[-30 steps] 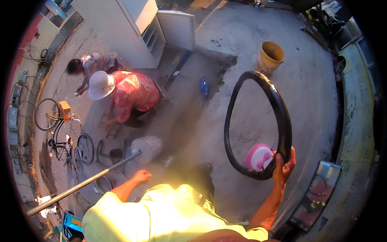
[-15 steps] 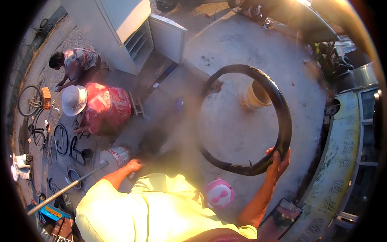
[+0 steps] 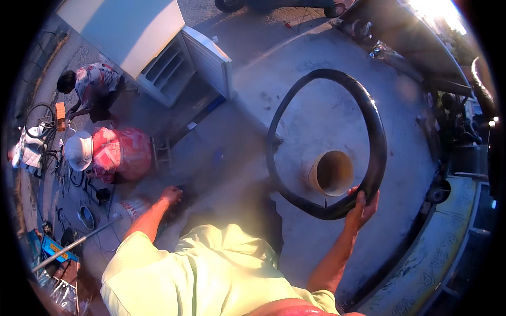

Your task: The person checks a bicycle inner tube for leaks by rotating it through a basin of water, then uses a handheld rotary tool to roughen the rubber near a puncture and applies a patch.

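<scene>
A large, inflated black inner tube [image 3: 376,134] stands raised in front of me on the right, its valve stem showing at the lower edge. My right hand [image 3: 363,207] grips its lower right side, thumb toward me and fingers around the rubber. Through the ring I see a yellowish bucket [image 3: 315,176] on the pale concrete. My left hand [image 3: 171,196] is out to the left with its fingers curled in. Whatever it may hold is hidden against the dark shadow. A red-and-white tub [image 3: 134,207] stands just left of that hand.
Two people are bent over at the left, one in a red patterned shirt [image 3: 124,152] and a white hat. A white cabinet [image 3: 126,31] with its door swung out stands beyond them. Bicycles, a metal pole [image 3: 74,246] and tools lie at the left; a yellow-and-blue counter [image 3: 421,253] curves along the right.
The view has shifted, so the bucket appears lower within the ring and the pink-lidded container has left the picture. My right hand still holds the inner tube; my left hand sits slightly higher.
</scene>
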